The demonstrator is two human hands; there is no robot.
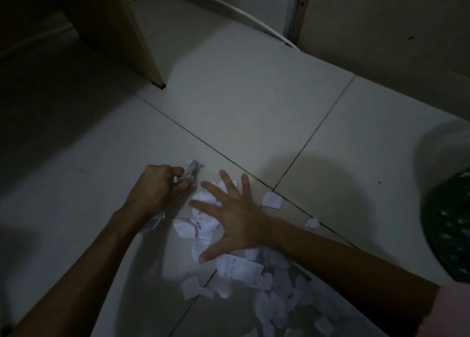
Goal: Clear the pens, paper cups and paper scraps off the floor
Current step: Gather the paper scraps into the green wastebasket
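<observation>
The left hand (157, 184) is curled tight round a crumpled wad of paper (192, 172) that pokes out past its knuckles. Just beside that grip, the right hand (229, 214) lies spread, fingers straight, over loose paper scraps (203, 228) on the tiled floor (254, 107); more scraps trail back beneath its forearm.

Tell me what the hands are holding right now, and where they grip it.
The left hand grips a crumpled white paper wad by its near end. The right hand holds nothing, fingers spread.
</observation>
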